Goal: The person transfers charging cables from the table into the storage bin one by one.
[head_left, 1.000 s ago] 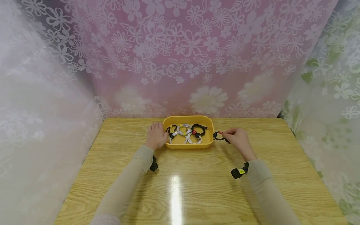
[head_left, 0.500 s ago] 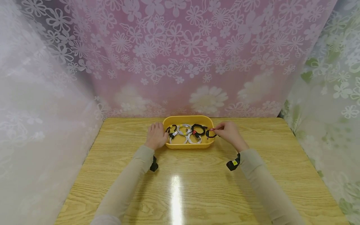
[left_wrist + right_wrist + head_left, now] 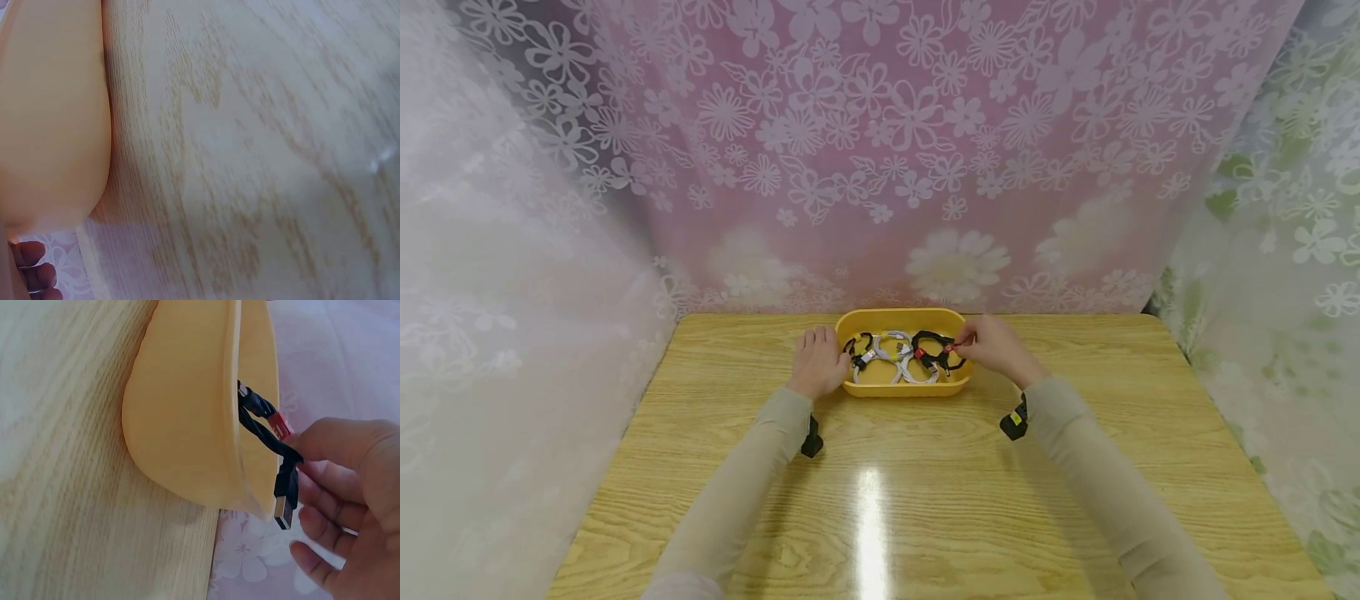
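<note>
A yellow plastic bin (image 3: pixel 902 390) stands at the back of the wood-grain table, with several coiled white and black cables inside. My left hand (image 3: pixel 817 363) holds its left end, thumb over the rim and fingers outside. In the left wrist view the base of the thumb (image 3: pixel 50 112) fills the left side, and the bin does not show. At the other end my right hand (image 3: pixel 1000 346) pinches a coiled black USB cable (image 3: pixel 265 434) by its red tag. That cable hangs over the bin's right part, its metal plug (image 3: pixel 284 512) pointing down.
Inside the bin lie a black coil with a red band (image 3: pixel 928 335), white coils (image 3: pixel 891 335) and a small black coil (image 3: pixel 859 338). A pink floral curtain (image 3: pixel 880 167) hangs behind the table (image 3: pixel 940 500). Pale floral sheets stand at both sides.
My right hand has moved left with the black cable, from beside the bin to over its right end. The left hand has stayed in place.
</note>
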The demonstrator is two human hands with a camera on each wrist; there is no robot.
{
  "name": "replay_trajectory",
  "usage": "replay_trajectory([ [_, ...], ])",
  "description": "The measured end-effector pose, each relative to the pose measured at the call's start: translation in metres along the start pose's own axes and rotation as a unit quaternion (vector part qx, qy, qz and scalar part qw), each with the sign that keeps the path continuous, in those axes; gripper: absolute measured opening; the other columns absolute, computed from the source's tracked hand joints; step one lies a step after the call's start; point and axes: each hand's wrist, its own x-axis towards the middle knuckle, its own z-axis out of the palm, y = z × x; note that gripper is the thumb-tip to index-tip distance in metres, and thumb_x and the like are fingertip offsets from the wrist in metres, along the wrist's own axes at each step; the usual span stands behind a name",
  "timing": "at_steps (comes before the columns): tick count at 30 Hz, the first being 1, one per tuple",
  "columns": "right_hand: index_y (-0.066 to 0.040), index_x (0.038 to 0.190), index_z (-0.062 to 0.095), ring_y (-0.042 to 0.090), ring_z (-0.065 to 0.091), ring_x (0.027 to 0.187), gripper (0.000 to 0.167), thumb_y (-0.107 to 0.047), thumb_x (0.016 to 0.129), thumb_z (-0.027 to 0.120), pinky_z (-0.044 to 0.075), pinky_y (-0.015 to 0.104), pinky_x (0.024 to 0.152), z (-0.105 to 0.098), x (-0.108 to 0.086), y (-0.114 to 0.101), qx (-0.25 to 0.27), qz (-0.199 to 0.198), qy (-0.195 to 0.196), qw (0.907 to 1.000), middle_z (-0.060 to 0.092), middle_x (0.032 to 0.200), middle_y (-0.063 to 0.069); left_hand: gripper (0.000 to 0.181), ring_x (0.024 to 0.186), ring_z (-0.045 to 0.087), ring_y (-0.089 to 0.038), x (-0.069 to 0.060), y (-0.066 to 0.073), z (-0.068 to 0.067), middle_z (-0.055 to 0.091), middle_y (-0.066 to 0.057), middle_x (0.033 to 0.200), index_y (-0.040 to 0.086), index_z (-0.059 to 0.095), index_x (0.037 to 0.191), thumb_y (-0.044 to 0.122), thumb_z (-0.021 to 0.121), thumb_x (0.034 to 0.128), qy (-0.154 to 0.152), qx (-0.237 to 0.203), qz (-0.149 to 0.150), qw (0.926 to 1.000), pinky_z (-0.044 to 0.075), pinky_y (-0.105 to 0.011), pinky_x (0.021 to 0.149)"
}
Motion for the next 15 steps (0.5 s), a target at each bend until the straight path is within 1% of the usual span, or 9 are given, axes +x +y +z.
replay_trajectory([
  [4,-0.006,0.088,0.075,0.016,0.058,0.068,0.006,-0.011,0.084,0.075,0.049,0.037,0.065,0.0,0.008,0.001,-0.046,-0.042,-0.009,0.998,0.066,0.079,0.0,0.026,0.113,0.042,-0.04,0.0,0.001,-0.001,0.048,-0.022,0.118,0.001,0.046,0.11,0.025,0.042,0.102,-0.004,-0.001,-0.003,1.0,0.031,-0.051,0.099],
  [7,-0.008,0.087,0.074,0.016,0.058,0.07,0.006,-0.012,0.083,0.076,0.05,0.04,0.068,0.0,0.014,-0.001,-0.084,-0.073,-0.025,0.9935,0.065,0.078,-0.002,0.025,0.113,0.042,-0.04,0.0,0.001,-0.001,0.048,-0.022,0.117,0.002,0.046,0.109,0.025,0.042,0.1018,-0.004,0.0,-0.004,1.0,0.03,-0.05,0.1],
  [9,-0.01,0.087,0.074,0.016,0.058,0.073,0.005,-0.012,0.083,0.077,0.05,0.046,0.079,0.001,0.017,-0.002,-0.114,-0.093,-0.038,0.9884,0.065,0.08,-0.003,0.025,0.112,0.042,-0.04,0.0,0.001,-0.001,0.048,-0.021,0.116,0.002,0.046,0.109,0.025,0.042,0.1019,-0.003,0.001,-0.005,1.0,0.031,-0.05,0.099],
  [10,-0.011,0.087,0.074,0.016,0.059,0.075,0.006,-0.013,0.083,0.077,0.048,0.051,0.086,0.002,0.019,-0.003,-0.125,-0.101,-0.045,0.986,0.065,0.081,-0.003,0.025,0.112,0.042,-0.04,0.001,0.001,0.0,0.048,-0.021,0.115,0.002,0.046,0.109,0.025,0.042,0.1018,-0.003,0.002,-0.005,1.0,0.031,-0.05,0.098],
  [12,-0.012,0.087,0.074,0.017,0.06,0.078,0.006,-0.012,0.083,0.077,0.039,0.06,0.098,0.002,0.021,-0.005,-0.143,-0.112,-0.058,0.9817,0.066,0.084,-0.003,0.025,0.11,0.042,-0.039,0.001,0.0,0.0,0.047,-0.021,0.115,0.002,0.046,0.108,0.026,0.042,0.1016,-0.003,0.003,-0.005,1.0,0.031,-0.05,0.097],
  [14,-0.014,0.086,0.074,0.017,0.06,0.081,0.005,-0.011,0.083,0.077,0.028,0.068,0.105,0.003,0.024,-0.007,-0.155,-0.118,-0.071,0.9783,0.066,0.086,-0.004,0.024,0.108,0.042,-0.038,0.002,0.0,0.001,0.047,-0.02,0.113,0.003,0.045,0.107,0.026,0.042,0.1014,-0.004,0.005,-0.004,1.0,0.031,-0.049,0.096],
  [15,-0.014,0.086,0.074,0.017,0.061,0.082,0.005,-0.011,0.083,0.077,0.025,0.069,0.106,0.004,0.025,-0.007,-0.16,-0.121,-0.078,0.9767,0.066,0.087,-0.004,0.024,0.107,0.042,-0.038,0.002,-0.001,0.002,0.047,-0.02,0.113,0.003,0.045,0.107,0.026,0.042,0.1013,-0.003,0.006,-0.004,1.0,0.03,-0.049,0.095],
])
